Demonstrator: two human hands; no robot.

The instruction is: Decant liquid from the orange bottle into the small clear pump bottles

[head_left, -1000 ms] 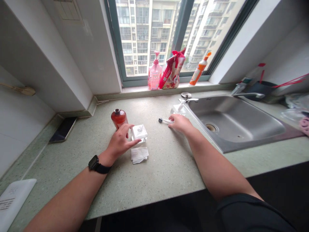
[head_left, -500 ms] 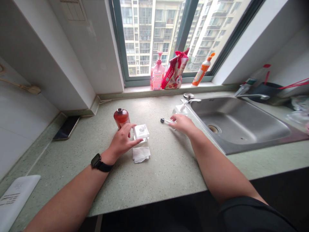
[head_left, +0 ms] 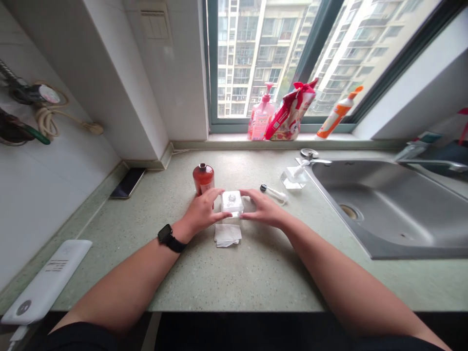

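**Cupped from 2 sides, low at centre frame**

The left hand (head_left: 201,212) and right hand (head_left: 263,210) stand narrow, fingers curved in from either side of a small square white block (head_left: 231,201) at the middle of the speckled green stone counter (head_left: 256,275). Fingertips reach its edges, but whether they grip it or merely frame it I cannot tell. The block has a small round, glassy-looking top and seems to sit on a clear base.

As things lie, nothing looks opened: the glossy amber-red bottle (head_left: 203,178) just behind the left hand keeps its dark cap on, and the slim clear tube (head_left: 274,193) right of the block has a black end fitted. A folded white tissue (head_left: 227,235) lies flat just below the block — creased and soft, with no visible marks. Further right, a clear square pump dispenser (head_left: 295,177) stands beside the steel sink (head_left: 395,207); the pink pump bottle (head_left: 261,119) sits on the sill, top centre — well apart from the hands
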